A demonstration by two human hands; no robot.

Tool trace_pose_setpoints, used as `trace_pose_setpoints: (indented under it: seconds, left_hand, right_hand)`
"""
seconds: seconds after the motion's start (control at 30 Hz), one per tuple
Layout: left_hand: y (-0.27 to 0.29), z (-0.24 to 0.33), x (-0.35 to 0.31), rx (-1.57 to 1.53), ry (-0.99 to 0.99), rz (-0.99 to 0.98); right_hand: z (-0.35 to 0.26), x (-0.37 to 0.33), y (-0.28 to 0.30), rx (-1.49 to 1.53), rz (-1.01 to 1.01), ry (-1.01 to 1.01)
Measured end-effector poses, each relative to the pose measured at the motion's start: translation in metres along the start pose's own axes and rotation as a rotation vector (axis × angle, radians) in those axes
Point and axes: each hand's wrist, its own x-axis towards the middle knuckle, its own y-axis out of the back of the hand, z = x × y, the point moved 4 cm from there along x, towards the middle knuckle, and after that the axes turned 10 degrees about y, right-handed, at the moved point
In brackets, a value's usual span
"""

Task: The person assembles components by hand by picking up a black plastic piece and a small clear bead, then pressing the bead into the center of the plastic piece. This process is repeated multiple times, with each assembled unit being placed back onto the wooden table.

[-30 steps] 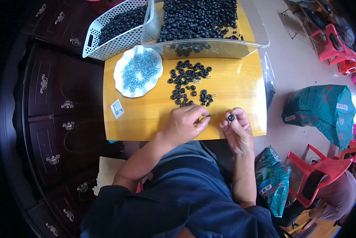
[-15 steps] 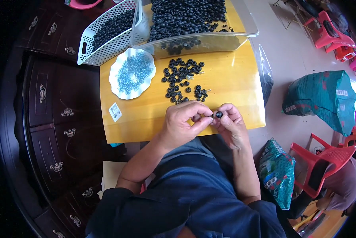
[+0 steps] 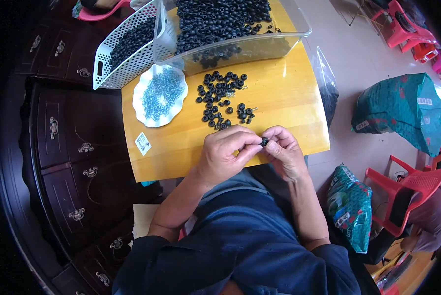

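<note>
In front of my body, over the near edge of the yellow tabletop (image 3: 181,160), both hands meet. My right hand (image 3: 285,151) pinches a small black round plastic part (image 3: 265,141) between thumb and fingers. My left hand (image 3: 228,153) is closed, thumb and fingertips pressed together against that part's left side; anything tiny between them is hidden. Just beyond lie several loose black round parts (image 3: 229,110) in a scattered group, with a few small clear pieces (image 3: 231,94) among them. A white scalloped dish (image 3: 137,105) of small clear bluish pieces (image 3: 162,93) stands to the left.
A clear bin (image 3: 289,48) heaped with black parts (image 3: 220,22) and a white perforated basket (image 3: 107,76) stand at the back. A label (image 3: 142,143) lies at left. Dark drawers (image 3: 82,118) flank the left; teal bags (image 3: 397,110) and a red chair (image 3: 417,189) are at right.
My left fingertips have come up against the black part, closing the small gap beside it. The view has shifted and turned slightly; the table things look unmoved.
</note>
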Motion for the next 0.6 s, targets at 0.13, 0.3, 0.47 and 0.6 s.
trace_pose_setpoints:
  seconds: [0.13, 0.3, 0.47, 0.6]
  left_hand:
    - [0.0, 0.0, 0.0, 0.009, -0.013, -0.002]
    - [0.0, -0.006, -0.001, -0.051, 0.047, -0.043]
    - [0.002, -0.018, -0.003, -0.217, 0.271, -0.145]
    - [0.005, -0.021, 0.001, -0.262, 0.218, -0.282]
  right_hand:
    - [-0.002, -0.002, -0.003, -0.002, 0.029, -0.032]
    - [-0.001, -0.001, -0.002, 0.008, 0.019, -0.02]
    - [-0.002, -0.001, -0.003, -0.023, -0.097, -0.007]
    - [-0.006, 0.001, -0.013, -0.06, -0.157, -0.016]
